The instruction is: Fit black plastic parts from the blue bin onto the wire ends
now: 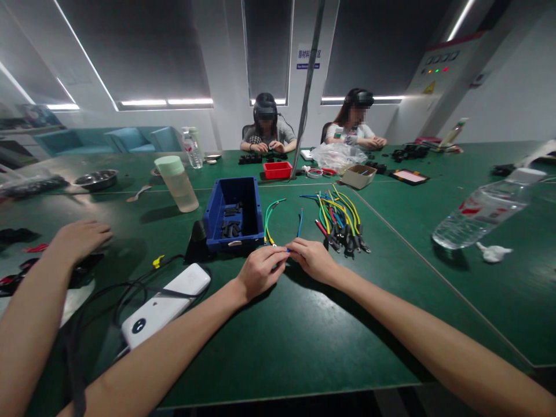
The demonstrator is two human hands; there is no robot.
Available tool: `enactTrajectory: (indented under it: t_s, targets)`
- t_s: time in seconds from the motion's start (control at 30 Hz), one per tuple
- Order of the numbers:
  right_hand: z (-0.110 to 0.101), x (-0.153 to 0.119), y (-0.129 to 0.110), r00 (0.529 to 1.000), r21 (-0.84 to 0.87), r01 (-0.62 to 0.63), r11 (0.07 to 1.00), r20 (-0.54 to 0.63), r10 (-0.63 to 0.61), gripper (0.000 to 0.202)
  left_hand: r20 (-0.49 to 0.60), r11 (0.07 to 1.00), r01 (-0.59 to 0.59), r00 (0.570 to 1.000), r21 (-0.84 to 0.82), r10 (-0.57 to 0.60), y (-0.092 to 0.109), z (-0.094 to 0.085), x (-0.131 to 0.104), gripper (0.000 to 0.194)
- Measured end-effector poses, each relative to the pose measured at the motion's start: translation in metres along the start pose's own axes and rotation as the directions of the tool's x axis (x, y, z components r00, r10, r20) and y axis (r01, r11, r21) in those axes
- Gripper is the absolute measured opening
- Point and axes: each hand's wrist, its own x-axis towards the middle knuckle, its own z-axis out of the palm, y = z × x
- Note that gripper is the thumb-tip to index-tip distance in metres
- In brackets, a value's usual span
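My left hand (263, 270) and my right hand (315, 260) meet above the table, fingertips pinched close together. Out of the right hand's fingers a blue wire (300, 222) sticks up and away from me, and a bit of blue shows between the fingertips. What the left fingers pinch is hidden. Just beyond the left hand lie a green wire and a yellow-green wire (268, 220) with a ring terminal. To the right rests a bundle of coloured wires (341, 217) with black sleeves and ring terminals. A blue bin (256, 223) at the left holds short black sleeves.
A white phone (167, 301) with a black cord lies left of my forearm. Another person's hand (80, 243) reaches in at far left. Around stand a green-lidded bottle (180, 185), a water bottle (482, 208), a red tray (278, 169) and a cardboard box (358, 176). Two people sit opposite.
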Motion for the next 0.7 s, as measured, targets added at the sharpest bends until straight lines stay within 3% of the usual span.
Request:
enactTrajectory:
  t_s: [0.7]
  targets:
    - [-0.002,-0.0003,-0.002,1.0,0.002,0.007,1.0,0.025,-0.007,0.022,0.072,0.997,0.055,0.996,0.05,-0.059,-0.0018,-0.0005,0.001,0.017]
